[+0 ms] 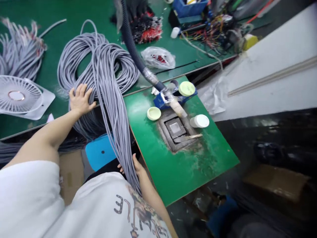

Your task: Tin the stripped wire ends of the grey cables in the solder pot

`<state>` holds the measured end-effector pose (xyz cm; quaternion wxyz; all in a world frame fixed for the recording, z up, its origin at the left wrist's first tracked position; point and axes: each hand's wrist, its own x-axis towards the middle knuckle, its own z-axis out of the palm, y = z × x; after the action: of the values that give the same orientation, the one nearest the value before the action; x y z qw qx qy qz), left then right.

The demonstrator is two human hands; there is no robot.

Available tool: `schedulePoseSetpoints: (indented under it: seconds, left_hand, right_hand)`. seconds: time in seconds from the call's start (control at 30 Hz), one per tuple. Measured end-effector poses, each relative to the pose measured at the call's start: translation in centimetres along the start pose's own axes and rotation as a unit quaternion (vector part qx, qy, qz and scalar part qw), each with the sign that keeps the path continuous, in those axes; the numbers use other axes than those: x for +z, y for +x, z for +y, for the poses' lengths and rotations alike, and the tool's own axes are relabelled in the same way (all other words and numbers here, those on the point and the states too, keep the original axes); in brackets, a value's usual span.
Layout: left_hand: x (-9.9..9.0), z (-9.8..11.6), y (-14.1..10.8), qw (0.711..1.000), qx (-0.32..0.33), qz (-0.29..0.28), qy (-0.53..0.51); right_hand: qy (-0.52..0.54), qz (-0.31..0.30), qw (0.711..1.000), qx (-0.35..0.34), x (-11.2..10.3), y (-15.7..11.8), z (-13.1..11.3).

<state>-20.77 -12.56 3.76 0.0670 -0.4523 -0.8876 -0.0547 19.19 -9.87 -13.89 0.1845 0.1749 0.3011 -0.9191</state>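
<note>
A large coiled bundle of grey cables (99,66) lies on the green table, and a long part of it hangs over the front edge towards my lap. My left hand (80,99) rests on the near left side of the coil, fingers spread. Lower down, my right hand (136,165) is wrapped around the hanging cables (121,132), its thumb on the right and fingertips showing on the left. The lower cable ends are hidden against my shirt.
A white fan (22,96) and more cut grey cables (22,49) are at left. On the green board (158,175) sit a soldering pot (174,127), a white jar (200,121) and a pale lid (154,113). An extraction hose (133,46) hangs above. A blue stool (99,150) stands below.
</note>
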Motion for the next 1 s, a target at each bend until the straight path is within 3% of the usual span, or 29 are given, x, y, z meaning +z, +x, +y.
schedulePoseSetpoints:
  seconds: [0.1,0.37,0.63,0.8,0.9,0.93,1.0]
  left_hand:
    - [0.6,-0.3,0.0,1.000,-0.003,-0.001,-0.031]
    - [1.5,-0.4,0.3,0.997,0.019,0.015,-0.075]
    - [2.4,-0.8,0.5,0.996,0.036,0.024,-0.082]
    - [2.2,-1.1,1.5,0.989,0.048,0.040,-0.137]
    - [1.3,-0.4,-2.5,0.947,0.019,0.125,-0.296]
    - [1.1,-0.5,-5.1,0.917,-0.015,0.147,-0.369]
    - [1.6,-1.9,-10.9,0.849,-0.152,0.132,-0.489]
  right_hand:
    - [0.050,-0.081,0.994,0.046,-0.3,-1.8,-0.4]
    - [0.150,-0.151,0.974,0.074,-0.4,-3.4,-0.6]
    - [0.148,-0.158,0.974,0.064,0.3,-3.4,-0.7]
    - [0.134,-0.136,0.981,0.036,2.1,-4.1,-1.0]
    - [0.105,-0.066,0.992,0.013,3.9,-4.8,-1.3]
    - [0.092,-0.046,0.995,0.016,4.5,-5.0,-1.5]
    - [0.072,0.004,0.997,0.019,5.8,-5.3,-1.8]
